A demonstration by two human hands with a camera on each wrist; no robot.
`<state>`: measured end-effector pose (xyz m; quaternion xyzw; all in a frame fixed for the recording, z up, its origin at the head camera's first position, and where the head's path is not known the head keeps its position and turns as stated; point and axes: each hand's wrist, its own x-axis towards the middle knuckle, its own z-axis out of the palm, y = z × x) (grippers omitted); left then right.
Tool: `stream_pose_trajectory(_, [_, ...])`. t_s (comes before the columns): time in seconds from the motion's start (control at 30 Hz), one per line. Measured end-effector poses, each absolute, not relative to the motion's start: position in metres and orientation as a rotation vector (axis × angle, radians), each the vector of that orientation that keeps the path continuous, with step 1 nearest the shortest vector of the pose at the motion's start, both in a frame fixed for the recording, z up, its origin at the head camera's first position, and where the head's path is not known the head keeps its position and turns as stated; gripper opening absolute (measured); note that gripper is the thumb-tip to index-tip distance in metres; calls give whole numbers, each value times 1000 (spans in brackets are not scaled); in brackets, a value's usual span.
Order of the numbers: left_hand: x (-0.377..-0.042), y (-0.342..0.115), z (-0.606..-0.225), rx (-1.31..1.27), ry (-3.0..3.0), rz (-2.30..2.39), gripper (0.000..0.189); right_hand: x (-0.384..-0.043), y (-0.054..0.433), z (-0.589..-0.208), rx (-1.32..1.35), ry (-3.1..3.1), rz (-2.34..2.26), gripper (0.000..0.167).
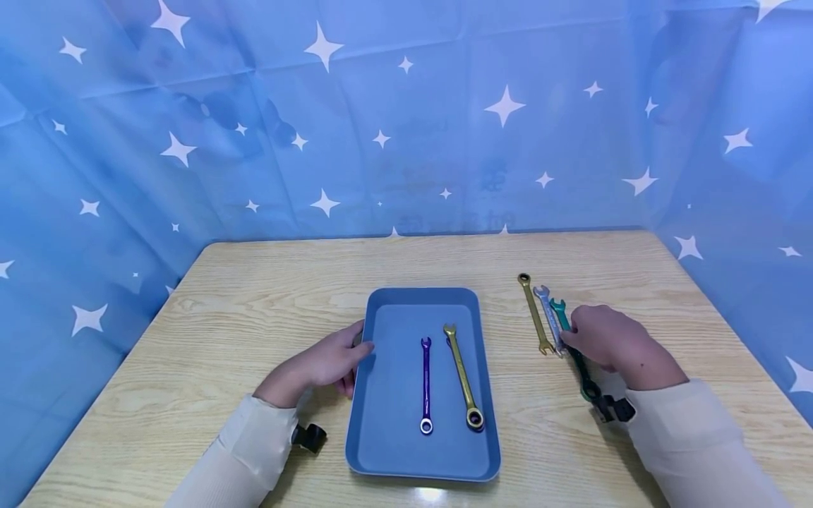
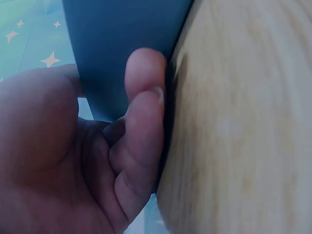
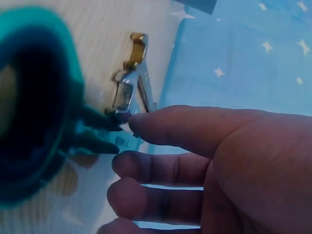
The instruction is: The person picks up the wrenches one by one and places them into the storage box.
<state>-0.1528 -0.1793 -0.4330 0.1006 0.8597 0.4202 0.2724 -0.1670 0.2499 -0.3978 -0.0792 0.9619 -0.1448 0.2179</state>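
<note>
The left hand [image 1: 327,360] grips the left side of a blue tray [image 1: 358,423]; its thumb lies over the rim and its fingers [image 2: 144,117] curl against the outer wall. In the tray lie a purple wrench [image 1: 426,384] and a gold wrench [image 1: 462,374], with part of another dark purple wrench showing beneath the gold one. At the right, the right hand [image 1: 610,342] pinches a green wrench [image 1: 579,363] between thumb and index finger. Its ring end [image 3: 73,92] looms close in the right wrist view. The hand partly covers the shaft.
Left of the green wrench lie a silver wrench [image 1: 548,317] and another gold wrench [image 1: 535,314], side by side on the wooden table [image 1: 273,289]. A blue star-patterned cloth [image 1: 419,169] hangs behind the table and along both sides.
</note>
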Motion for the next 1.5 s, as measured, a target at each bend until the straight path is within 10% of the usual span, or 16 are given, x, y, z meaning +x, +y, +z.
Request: stream_pose_trajectory(1.5, [-153,-179,-430,279,2294,1143,65,-173,252,-399,-214,2571,-464,31])
